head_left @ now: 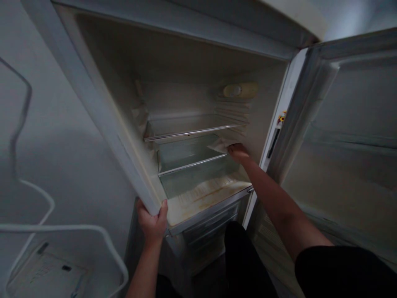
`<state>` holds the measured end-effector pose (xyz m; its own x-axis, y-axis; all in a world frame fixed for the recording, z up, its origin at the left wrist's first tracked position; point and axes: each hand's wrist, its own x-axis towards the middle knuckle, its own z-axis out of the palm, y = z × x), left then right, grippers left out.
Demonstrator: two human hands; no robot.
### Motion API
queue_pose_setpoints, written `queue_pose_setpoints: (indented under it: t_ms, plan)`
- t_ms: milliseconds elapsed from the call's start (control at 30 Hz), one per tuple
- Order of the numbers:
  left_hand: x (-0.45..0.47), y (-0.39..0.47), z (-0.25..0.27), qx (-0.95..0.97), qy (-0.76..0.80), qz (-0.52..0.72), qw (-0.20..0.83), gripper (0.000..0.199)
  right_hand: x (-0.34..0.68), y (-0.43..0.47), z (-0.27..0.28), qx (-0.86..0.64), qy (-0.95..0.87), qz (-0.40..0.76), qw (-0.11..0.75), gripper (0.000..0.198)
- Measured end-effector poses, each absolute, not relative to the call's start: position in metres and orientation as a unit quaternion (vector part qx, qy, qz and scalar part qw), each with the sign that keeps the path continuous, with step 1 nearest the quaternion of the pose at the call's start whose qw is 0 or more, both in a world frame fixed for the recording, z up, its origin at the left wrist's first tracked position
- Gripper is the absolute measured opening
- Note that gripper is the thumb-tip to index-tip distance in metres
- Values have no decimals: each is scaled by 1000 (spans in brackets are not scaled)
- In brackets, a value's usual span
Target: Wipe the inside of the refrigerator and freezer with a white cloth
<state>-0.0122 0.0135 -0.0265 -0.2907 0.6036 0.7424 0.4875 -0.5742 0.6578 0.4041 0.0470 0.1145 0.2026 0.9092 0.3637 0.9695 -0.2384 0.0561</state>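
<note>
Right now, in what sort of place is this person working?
Probably a home kitchen, though little of the room shows: a fridge, its wide-open door, and clear shelves inside.

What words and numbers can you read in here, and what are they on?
No words, brands or numbers can be read.
Pale flat object, lower left: faint marks, too blurred to read.
Yellow-and-red patch beside the refrigerator door: too small to make out.
White cloth in the right hand: no text visible.
</note>
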Motion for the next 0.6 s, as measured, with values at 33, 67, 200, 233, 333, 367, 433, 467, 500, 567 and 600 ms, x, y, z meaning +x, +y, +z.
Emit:
queue_pose_setpoints:
  t_ms: [33,67,200,233,333,367,433,467,500,567,600]
  plan:
    - [-12,15,-27,597,455,659,46,71,404,37,112,-770,-609,-166,95,46]
    - [-12,15,-27,599,451,660,50,70,404,28,110,-770,-609,-165,100,45]
    - [-9,14,-24,594,446,666,66,71,397,13,111,-752,-634,-131,124,42]
    - [-8,13,-23,590,449,668,67,71,390,13,112,-742,-647,-122,128,42]
    - [-7,11,-23,582,456,670,64,71,350,25,115,-663,-727,-101,147,41]
    - [-7,11,-23,582,457,670,64,70,331,32,116,-615,-767,-87,161,39]
    - [-8,12,-26,581,457,670,69,68,287,48,117,-490,-850,-43,186,37]
    - [-8,12,-27,580,458,670,72,67,264,58,118,-438,-879,-24,189,37]
    - [-9,13,-28,580,459,669,75,66,242,68,119,-405,-896,-11,180,38]
    - [-9,12,-28,576,465,668,76,66,202,92,123,-399,-905,-1,149,40]
    - [-10,11,-28,573,469,668,74,66,186,104,125,-416,-900,2,132,41]
